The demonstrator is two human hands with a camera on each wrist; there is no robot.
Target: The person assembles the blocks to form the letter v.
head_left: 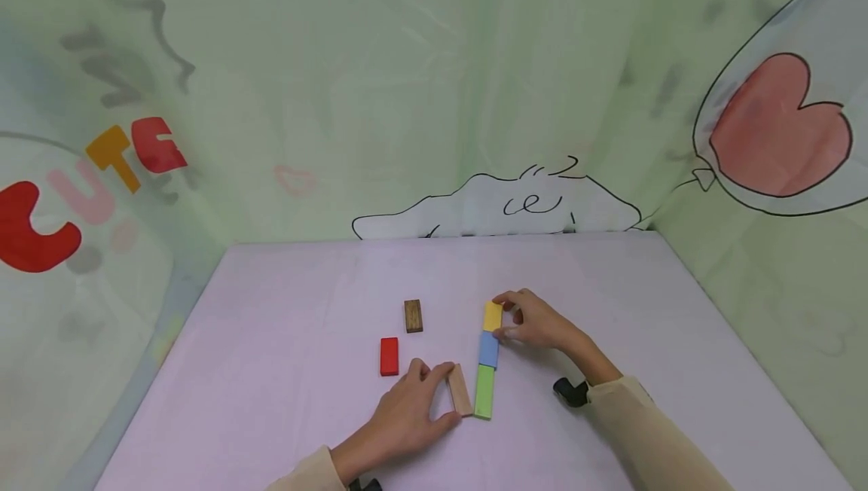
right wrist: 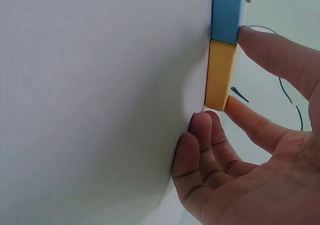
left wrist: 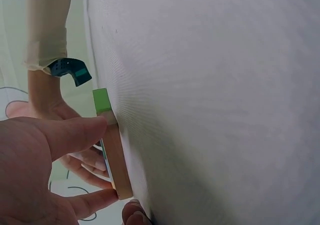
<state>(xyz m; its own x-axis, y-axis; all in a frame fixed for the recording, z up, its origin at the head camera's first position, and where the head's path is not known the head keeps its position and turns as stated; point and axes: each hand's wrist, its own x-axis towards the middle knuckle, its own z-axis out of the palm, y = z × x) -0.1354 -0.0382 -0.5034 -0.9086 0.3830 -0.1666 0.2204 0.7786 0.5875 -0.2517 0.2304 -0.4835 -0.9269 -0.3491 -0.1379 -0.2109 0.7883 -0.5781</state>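
Yellow (head_left: 493,316), blue (head_left: 488,349) and green (head_left: 484,391) blocks lie end to end in a row on the table. My right hand (head_left: 539,321) is at the far end of this row, pinching the yellow block (right wrist: 220,75). Its index fingertip touches the far end, while the thumb sits by the joint with the blue block (right wrist: 226,15). Left of the green block, a plain wooden block (head_left: 459,391) lies slightly slanted, its near end close beside the green one. My left hand (head_left: 410,408) pinches this wooden block (left wrist: 117,160) lengthwise, thumb at the near end and index finger at the far end.
A red block (head_left: 389,356) lies left of the row, beyond the left hand. Farther back is a dark brown wooden block (head_left: 413,315). The table (head_left: 291,310) has a pale cloth, with printed curtains (head_left: 407,84) behind it and at both sides.
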